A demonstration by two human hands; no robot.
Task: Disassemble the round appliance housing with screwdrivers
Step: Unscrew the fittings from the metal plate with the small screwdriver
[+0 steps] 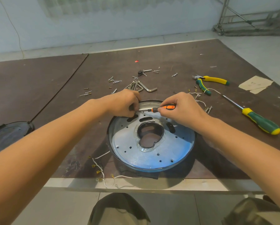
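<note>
Dark board (pixel 38 95) bears the housing (pixel 127 153). My right hand (pixel 183 109) pinches the screwdriver (pixel 168 107) toward its 11 o'clock rim; my left hand (pixel 123 101) curls there to steady, hold unclear.

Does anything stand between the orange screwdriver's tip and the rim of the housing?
Only the left hand: its curled fingers hide the screwdriver tip at the housing rim. The right hand holds the handle.

Pliers (pixel 215 79), hex keys (pixel 149 89) and loose screws (pixel 114 81) lie scattered.
</note>
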